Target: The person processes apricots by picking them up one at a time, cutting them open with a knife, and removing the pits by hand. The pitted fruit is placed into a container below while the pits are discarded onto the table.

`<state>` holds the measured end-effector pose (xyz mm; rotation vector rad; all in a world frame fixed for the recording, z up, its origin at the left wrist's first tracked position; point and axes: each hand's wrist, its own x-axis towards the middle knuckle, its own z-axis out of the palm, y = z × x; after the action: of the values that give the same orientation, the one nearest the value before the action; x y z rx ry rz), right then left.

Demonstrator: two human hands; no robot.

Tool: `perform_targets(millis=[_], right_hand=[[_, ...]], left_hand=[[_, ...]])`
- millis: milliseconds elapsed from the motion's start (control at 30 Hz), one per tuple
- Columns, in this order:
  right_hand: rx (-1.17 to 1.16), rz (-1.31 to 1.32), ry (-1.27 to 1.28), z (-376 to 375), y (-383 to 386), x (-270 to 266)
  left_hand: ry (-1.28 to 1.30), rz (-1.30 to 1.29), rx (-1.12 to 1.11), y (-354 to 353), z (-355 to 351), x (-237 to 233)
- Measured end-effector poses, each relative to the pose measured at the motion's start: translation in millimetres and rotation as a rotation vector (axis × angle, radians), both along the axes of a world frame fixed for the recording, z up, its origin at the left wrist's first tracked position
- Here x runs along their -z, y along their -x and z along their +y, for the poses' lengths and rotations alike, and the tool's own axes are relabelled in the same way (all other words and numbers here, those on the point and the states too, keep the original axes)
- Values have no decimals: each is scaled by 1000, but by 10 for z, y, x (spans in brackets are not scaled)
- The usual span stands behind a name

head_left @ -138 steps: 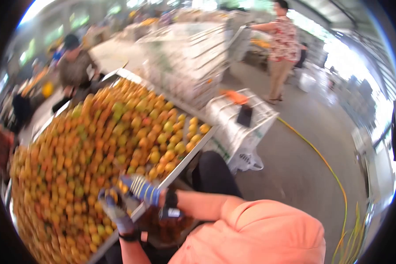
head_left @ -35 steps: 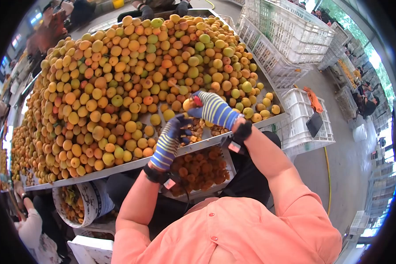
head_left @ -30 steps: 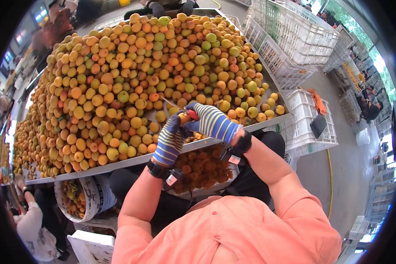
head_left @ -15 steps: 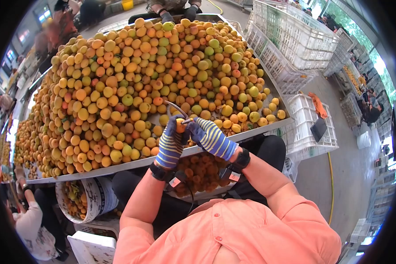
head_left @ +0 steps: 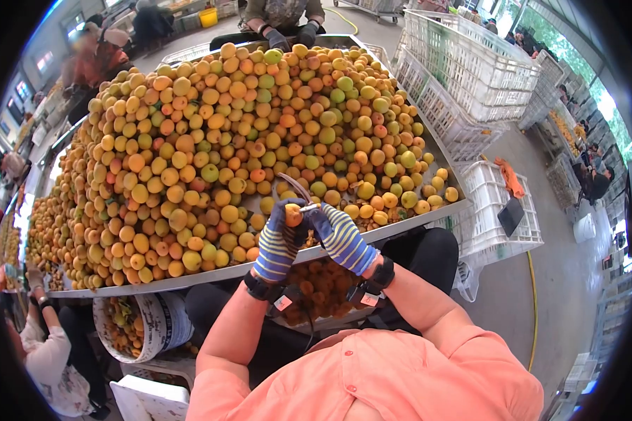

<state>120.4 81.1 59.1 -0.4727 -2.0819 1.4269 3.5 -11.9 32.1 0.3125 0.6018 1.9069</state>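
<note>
My left hand (head_left: 279, 235), in a blue-and-yellow striped glove, grips a yellow-orange apricot (head_left: 293, 215). Close against that fruit, my right hand (head_left: 340, 231), gloved the same way, is closed around a tool with a thin curved metal piece (head_left: 293, 184) arching up and away from me. A short pale metal part (head_left: 310, 207) shows right at the apricot; the rest of the tool is hidden by the fingers. Both hands are over the near edge of a metal-rimmed table (head_left: 393, 226), where a large heap of apricots (head_left: 211, 154) lies in front of them.
Below the table edge, a container of apricots (head_left: 323, 291) sits between my knees. At the left stands a white bucket (head_left: 165, 326) with fruit in it. White crates (head_left: 477, 67) are stacked on the right. A co-worker's gloved hands (head_left: 291, 38) rest at the table's far edge.
The whole view has shifted slightly, with the table appearing lower. My hands stay together at the apricot, and the curved metal piece is at a slightly different angle.
</note>
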Motion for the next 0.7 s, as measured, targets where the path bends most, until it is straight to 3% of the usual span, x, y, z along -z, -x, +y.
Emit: perform_targets(millis=[133,200,300,367,433,500,600,667,700], right_hand=[[-38,47,87,-37,-16,-118],[31,15,-162,-84,-8,-205],[76,-78,-335,-105,-2,-274],[111,-78,-384,-134,7,-306],[139,-104,-423,-154,-18,-281],[172,-137,-503,-173,-35,-271],[199,-202,-512,-177,-58,-244],[204,-226,-524,-172,-69,-215],[207,-237,-531,-166,-70,-197]], left_hand=[[69,96,-16,-7,-18,2],[75,241,-66,6,11,127],[158,922,-269,6,33,238],[231,728,-233,-11,40,245],[260,799,-248,-39,28,191],[241,1140,-315,-50,-14,118],[145,459,-121,-87,-14,42],[184,806,-248,-90,12,111],[194,804,-273,-113,25,100]])
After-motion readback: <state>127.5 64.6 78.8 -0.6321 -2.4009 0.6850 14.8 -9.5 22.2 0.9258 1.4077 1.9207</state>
